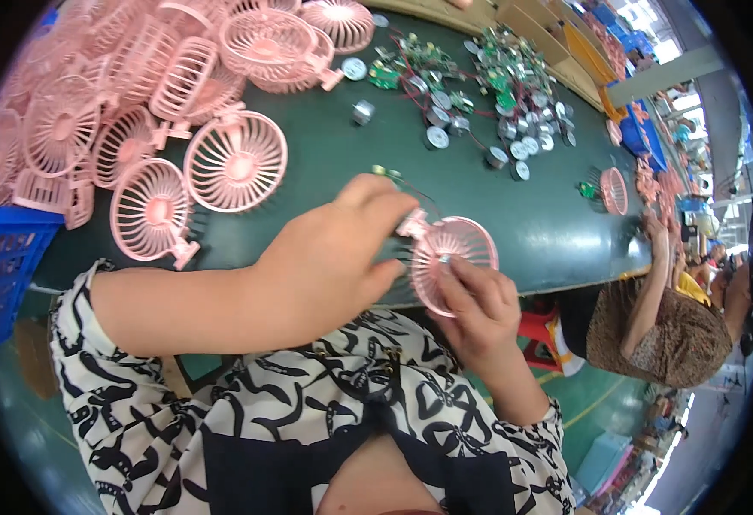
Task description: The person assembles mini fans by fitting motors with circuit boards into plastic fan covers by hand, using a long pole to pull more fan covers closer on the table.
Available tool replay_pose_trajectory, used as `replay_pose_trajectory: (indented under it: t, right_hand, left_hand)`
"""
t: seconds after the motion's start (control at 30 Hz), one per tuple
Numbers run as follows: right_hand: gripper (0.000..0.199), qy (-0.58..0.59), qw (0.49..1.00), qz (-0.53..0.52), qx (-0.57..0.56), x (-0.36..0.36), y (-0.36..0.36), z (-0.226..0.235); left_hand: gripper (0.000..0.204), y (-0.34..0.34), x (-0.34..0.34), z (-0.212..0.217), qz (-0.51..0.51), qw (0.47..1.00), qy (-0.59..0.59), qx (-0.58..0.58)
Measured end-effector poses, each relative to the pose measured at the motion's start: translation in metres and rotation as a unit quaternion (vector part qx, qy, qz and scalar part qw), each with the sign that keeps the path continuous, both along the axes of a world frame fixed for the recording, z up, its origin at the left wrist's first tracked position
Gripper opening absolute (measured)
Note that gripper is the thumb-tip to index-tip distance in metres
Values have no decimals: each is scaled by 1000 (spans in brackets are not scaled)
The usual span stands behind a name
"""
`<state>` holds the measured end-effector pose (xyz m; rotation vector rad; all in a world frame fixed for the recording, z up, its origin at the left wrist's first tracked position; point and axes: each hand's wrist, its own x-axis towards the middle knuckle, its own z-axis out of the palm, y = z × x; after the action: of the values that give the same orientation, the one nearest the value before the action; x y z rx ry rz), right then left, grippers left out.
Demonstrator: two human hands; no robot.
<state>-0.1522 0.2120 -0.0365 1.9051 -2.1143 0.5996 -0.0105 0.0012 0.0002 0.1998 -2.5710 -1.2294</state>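
Note:
My right hand [484,309] grips a round pink fan cage [471,240] at its near side. Its thumb and forefinger reach inside, at a small silvery part in the middle, mostly covered by the fingertips. Beside the cage's neck [412,225] is my left hand [342,240], fingers bent with their tips at the neck and the thumb held apart from them. Whether those fingertips pinch anything is hidden. A thin wire runs behind the cage toward a small green circuit board [385,172] lying just beyond my left hand.
Many pink fan cages [239,159] are heaped at the left, above a blue crate [12,266]. Small motors [437,137] with wires and boards lie piled at the back. Another cage [614,190] lies at the right, near a co-worker's arm [651,292]. A red stool [538,335] stands below.

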Motion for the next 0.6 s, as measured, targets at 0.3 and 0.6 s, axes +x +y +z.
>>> replay_pose_trajectory:
  t: [0.3,0.6]
  right_hand:
    - [41,101,928,-357,-36,-72,49,-2]
    - [41,31,985,-154,-71,-64,-34,23]
  left_hand:
    - [27,-46,21,28,87,852,-134,-498]
    - [56,-27,16,3,-66,909,69,-405]
